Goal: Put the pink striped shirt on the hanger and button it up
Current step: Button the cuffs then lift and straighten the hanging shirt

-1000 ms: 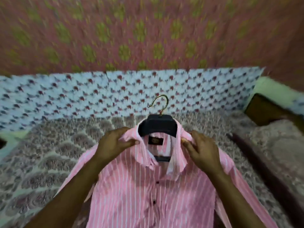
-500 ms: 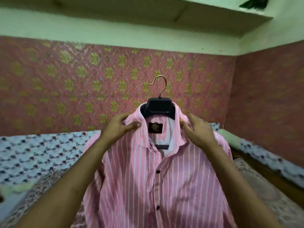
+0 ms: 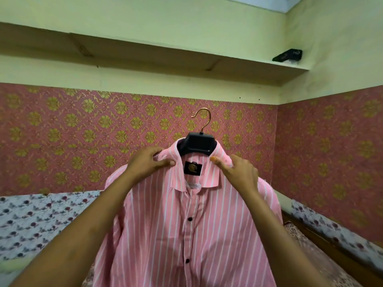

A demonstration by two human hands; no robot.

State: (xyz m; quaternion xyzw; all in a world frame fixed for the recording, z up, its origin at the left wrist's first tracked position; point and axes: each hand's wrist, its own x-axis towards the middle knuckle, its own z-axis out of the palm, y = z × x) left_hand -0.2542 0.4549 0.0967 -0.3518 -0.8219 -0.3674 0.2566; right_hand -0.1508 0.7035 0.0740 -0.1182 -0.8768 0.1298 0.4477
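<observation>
The pink striped shirt (image 3: 165, 235) hangs upright in front of me on a black hanger (image 3: 196, 145) with a gold hook. Black buttons run down its closed front, and a black label shows inside the collar. My left hand (image 3: 148, 163) pinches the left side of the collar at the shoulder. On the other side, my right hand (image 3: 238, 172) grips the collar and shoulder. Both arms are raised, and the shirt's hem is out of view below.
A pink wall with gold motifs (image 3: 83, 137) stands behind the shirt. Above it runs a pale green shelf (image 3: 165, 65) with a dark object (image 3: 288, 55) at its right end. Floral bedding (image 3: 37, 220) lies at lower left, and a wooden bed edge (image 3: 331, 251) at lower right.
Both hands have lifted the shirt on its hanger up off the bed to chest height. The view has tilted up from the bed to the wall and shelf.
</observation>
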